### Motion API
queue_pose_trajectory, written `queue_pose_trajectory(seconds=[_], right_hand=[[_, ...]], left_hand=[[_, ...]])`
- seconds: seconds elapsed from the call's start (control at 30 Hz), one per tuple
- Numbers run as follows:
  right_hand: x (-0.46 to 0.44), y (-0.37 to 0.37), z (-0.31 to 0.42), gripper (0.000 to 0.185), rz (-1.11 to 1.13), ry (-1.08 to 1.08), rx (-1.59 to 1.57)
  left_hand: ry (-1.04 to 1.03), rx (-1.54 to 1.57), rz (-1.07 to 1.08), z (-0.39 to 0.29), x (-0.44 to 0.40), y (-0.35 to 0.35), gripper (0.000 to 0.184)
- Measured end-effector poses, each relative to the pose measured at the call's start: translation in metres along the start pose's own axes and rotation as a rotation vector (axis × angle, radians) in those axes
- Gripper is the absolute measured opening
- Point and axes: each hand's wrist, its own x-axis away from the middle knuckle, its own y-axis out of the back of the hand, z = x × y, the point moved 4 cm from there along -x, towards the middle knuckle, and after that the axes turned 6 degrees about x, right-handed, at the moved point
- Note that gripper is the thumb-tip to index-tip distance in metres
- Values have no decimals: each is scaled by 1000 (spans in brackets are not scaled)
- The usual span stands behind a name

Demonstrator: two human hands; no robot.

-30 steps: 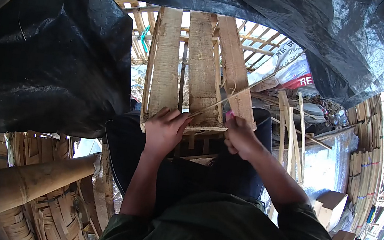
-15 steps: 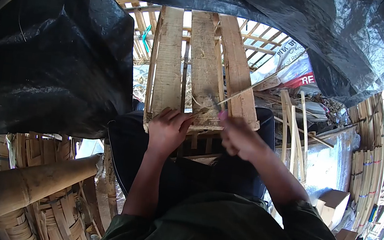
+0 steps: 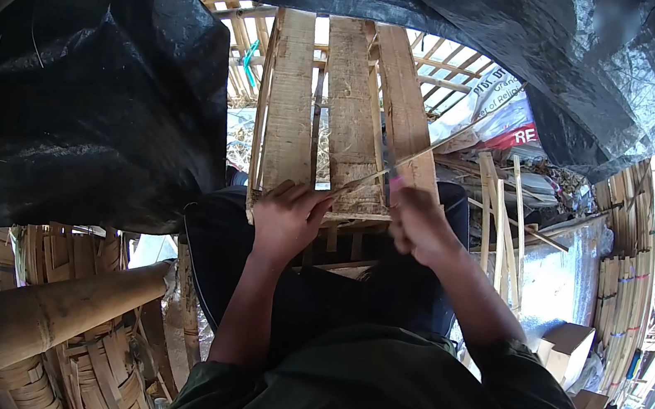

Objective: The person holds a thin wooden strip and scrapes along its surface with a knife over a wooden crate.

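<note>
My left hand (image 3: 287, 217) is closed at the near left edge of a slatted wooden bench (image 3: 290, 99), its thumb and fingers pinching the lower end of a thin bamboo strip (image 3: 447, 141). From there the strip slants up to the right across the planks. Wrapped round a pink handle, my right hand (image 3: 418, 227) holds a knife (image 3: 396, 181) at the bench's near right side. The blade is smeared by motion and points up, close to the strip; whether they touch I cannot tell.
Black plastic sheeting (image 3: 90, 104) hangs at the left and overhead. A thick bamboo pole (image 3: 52, 316) lies at lower left, near woven bamboo pieces. To the right are upright bamboo sticks (image 3: 500, 229), a cardboard box (image 3: 566, 353), bundled slats (image 3: 621, 304) and a printed white sack (image 3: 487, 114).
My right hand and the knife have shifted slightly right and up along the strip. The curled shaving near the blade no longer shows. My left hand has stayed almost in place.
</note>
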Motion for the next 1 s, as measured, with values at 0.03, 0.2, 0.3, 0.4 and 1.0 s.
queue_pose_trajectory(seconds=[0.03, 0.2, 0.3, 0.4, 1.0], right_hand=[[-7, 11, 4, 26, -137, 123, -109], [11, -11, -6, 34, 338, -110, 129], [4, 14, 19, 35, -143, 384, 531], [-11, 32, 33, 25, -358, 827, 771], [-91, -44, 77, 26, -387, 700, 1128]], left_hand=[[0, 2, -5, 0, 0, 0, 11], [-1, -3, 27, 3, 1, -1, 11], [10, 3, 9, 3, 1, 0, 11], [16, -3, 17, 2, 1, 0, 11], [30, 22, 41, 7, 1, 2, 10]])
